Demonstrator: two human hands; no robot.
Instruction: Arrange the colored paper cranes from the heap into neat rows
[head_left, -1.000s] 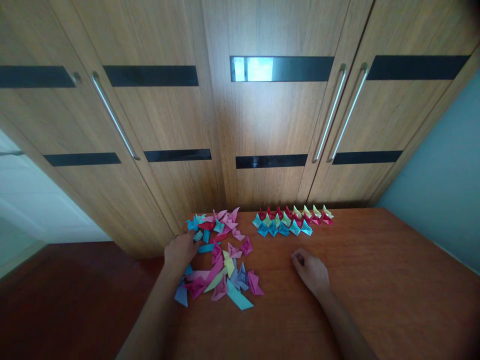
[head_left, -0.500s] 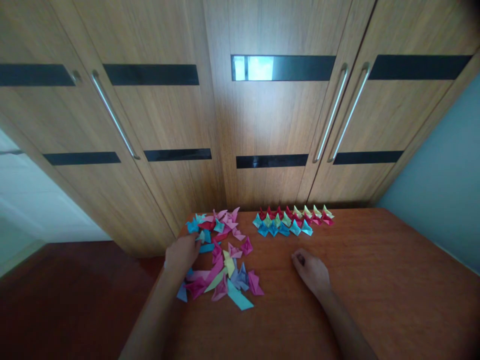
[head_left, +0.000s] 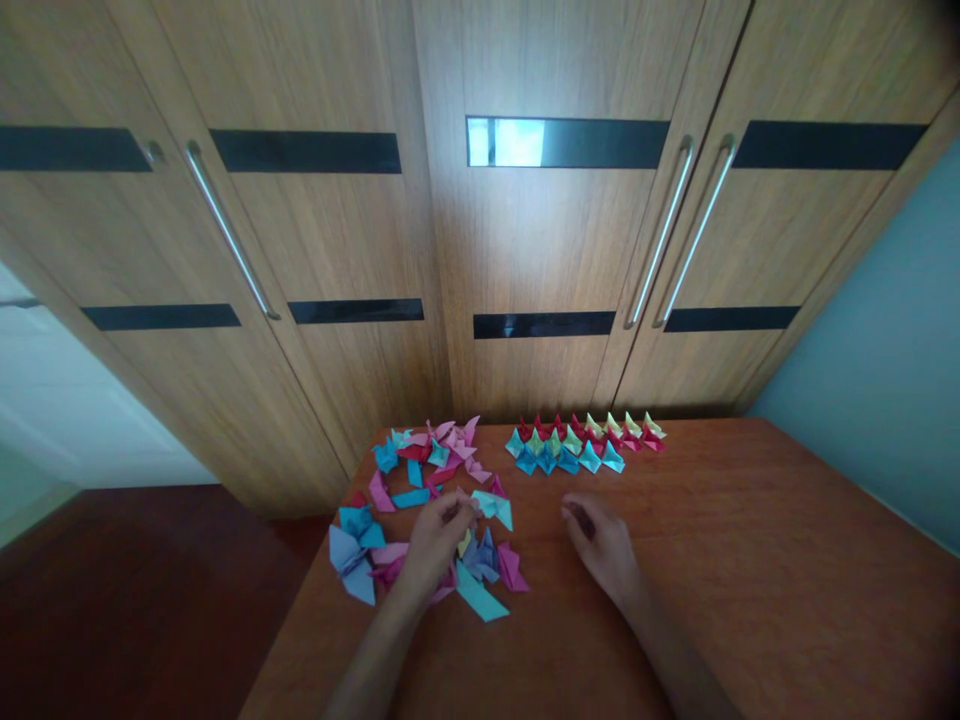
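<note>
My left hand [head_left: 439,545] pinches a light turquoise origami paper piece [head_left: 493,509] between thumb and fingertips, above a loose heap of folded papers. Part of the heap is hidden under this hand and wrist. Near it lie a purple-blue folded piece [head_left: 481,556], a magenta one [head_left: 512,568] and a flat turquoise strip [head_left: 480,594]. My right hand [head_left: 606,553] rests by the table's middle, its fingers curled in loosely and nothing visible in them. Beyond it stand rows of pointed origami pieces: blue [head_left: 547,458] in front, red [head_left: 592,442] and yellow [head_left: 631,424] behind.
The brown wooden table [head_left: 720,560] meets a tall wardrobe [head_left: 540,240] with metal handles. Pink folded pieces [head_left: 454,438] and blue ones [head_left: 386,456] lie at the back left, light blue ones [head_left: 349,560] at the left edge. A wall [head_left: 877,330] rises on the right.
My left hand has moved right and nearer from the back left of the heap, carrying the turquoise piece. My right hand has shifted slightly left.
</note>
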